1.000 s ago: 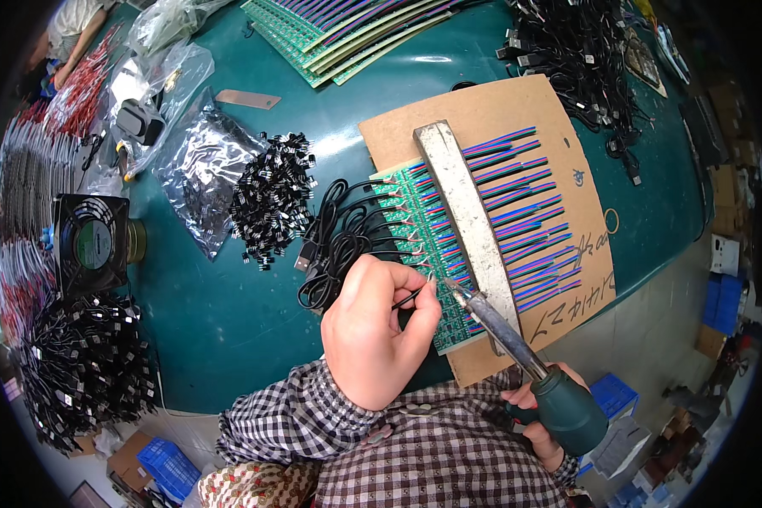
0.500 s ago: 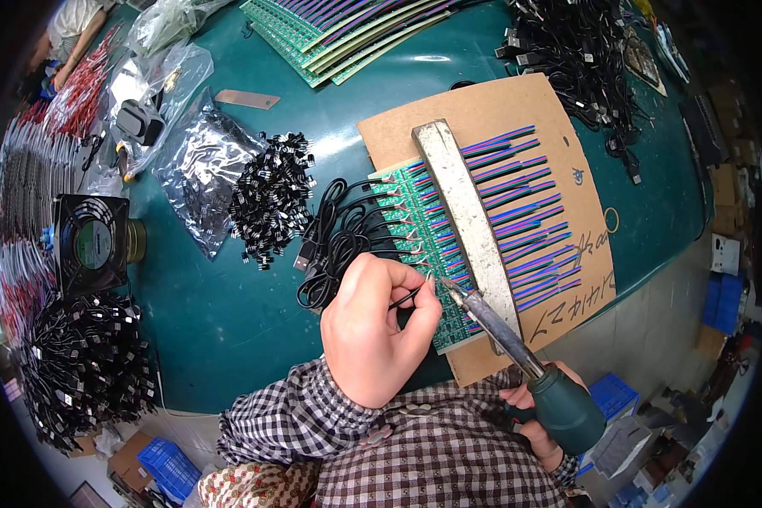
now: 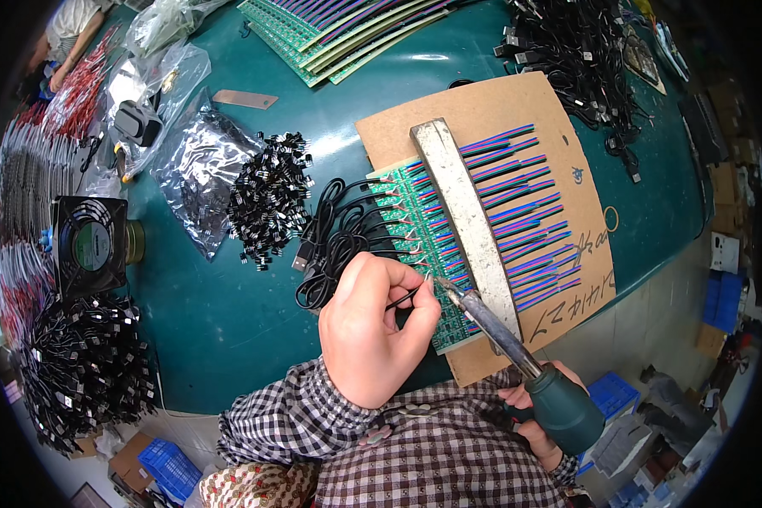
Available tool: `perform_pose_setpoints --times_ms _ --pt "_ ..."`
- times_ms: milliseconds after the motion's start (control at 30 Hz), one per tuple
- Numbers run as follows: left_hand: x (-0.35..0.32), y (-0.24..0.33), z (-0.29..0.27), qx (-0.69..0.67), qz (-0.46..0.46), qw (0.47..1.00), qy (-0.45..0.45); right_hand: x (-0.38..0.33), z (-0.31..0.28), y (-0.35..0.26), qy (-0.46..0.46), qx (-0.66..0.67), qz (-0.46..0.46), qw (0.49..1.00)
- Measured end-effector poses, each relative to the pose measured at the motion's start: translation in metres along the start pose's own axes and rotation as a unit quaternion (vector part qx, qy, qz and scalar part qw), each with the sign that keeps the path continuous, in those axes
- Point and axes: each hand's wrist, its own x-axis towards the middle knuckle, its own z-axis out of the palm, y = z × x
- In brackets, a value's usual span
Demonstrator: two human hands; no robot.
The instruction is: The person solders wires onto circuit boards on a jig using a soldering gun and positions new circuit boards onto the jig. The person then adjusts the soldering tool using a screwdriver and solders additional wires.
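Observation:
Between thumb and forefinger, my left hand pinches the end of a black cable at the edge of a green circuit board. My right hand is wrapped round the dark green handle of a soldering iron, whose tip is beside the left fingertips at the board; whether it touches the wire I cannot tell. A worn metal bar lies across the board and its rows of coloured wires. Several black cables run from the board's left edge into a coiled bundle.
Brown cardboard lies under the board. Left of it are a pile of small black connectors, a plastic bag and a fan. More boards are stacked at the back, with black USB cables at back right. Another person's arm shows far left.
Almost nothing differs. Both hands, the cable and the soldering iron hold nearly the same place; the whole view has shifted very slightly.

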Motion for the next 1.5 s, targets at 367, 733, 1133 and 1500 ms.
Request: perform_pose_setpoints --times_ms 367,733,1133,1500 --pt "0.001 -0.001 0.002 -0.019 0.014 1.000 0.011 0.001 -0.004 -0.008 -0.008 -0.134 -0.018 0.991" --pt "0.000 -0.002 0.002 -0.012 0.018 1.000 0.005 0.006 0.003 -0.019 0.038 -0.005 0.031 0.999" --pt "-0.001 0.003 0.001 -0.017 -0.003 1.000 -0.003 0.006 0.001 0.000 0.082 0.332 -0.014 0.939" --pt "-0.006 0.007 0.000 0.000 -0.061 0.998 -0.023 0.034 -0.023 0.008 0.187 0.342 -0.139 0.910"
